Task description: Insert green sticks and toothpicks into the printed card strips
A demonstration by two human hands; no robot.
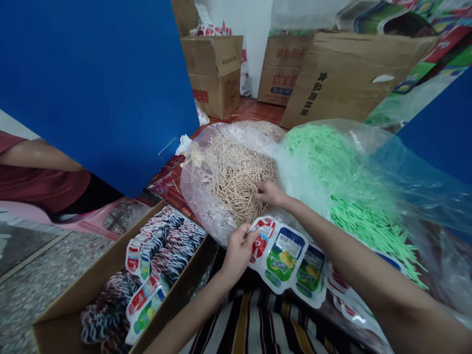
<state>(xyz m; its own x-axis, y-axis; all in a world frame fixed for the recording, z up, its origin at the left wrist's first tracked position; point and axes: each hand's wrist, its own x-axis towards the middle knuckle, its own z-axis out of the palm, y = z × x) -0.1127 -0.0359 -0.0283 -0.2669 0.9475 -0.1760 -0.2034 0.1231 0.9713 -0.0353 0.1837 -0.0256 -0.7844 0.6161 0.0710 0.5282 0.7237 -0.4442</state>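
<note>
Drawing sticks with one hand while the pouches are held in the other is judged to be the step in hand. The clear bag [193, 184], ahead of the left hand [238, 250], should be held well spread so that reach is not obstructed. The strip of printed pouches [285, 253] is gripped at its end between the thumb and fingers of the left hand; it runs rightward from there and passes below the right forearm [332, 228]. Its weight should be supported so that the end pouch is not creased. The light-brown sticks [239, 184] are heaped in the bag, ahead of the left hand, and are touched by the right hand [271, 192]; whether one is pinched there cannot be told. A light fingertip pinch is advised, as a handful would probably tangle.

Counts are as follows. Two blue panels [96, 83] are visible, one to each side beyond the hands. At least three closed or part-open cartons [350, 78] are seen farther ahead. One long open carton [66, 312], left of the left hand, is loaded with folded strips [173, 241], too overlapped to be counted. One heap of green sticks [363, 221] is placed right of the right hand. Three pouches are shown between left hand and right forearm: one mainly red, two mainly green. Individual sticks cannot be counted.
</note>
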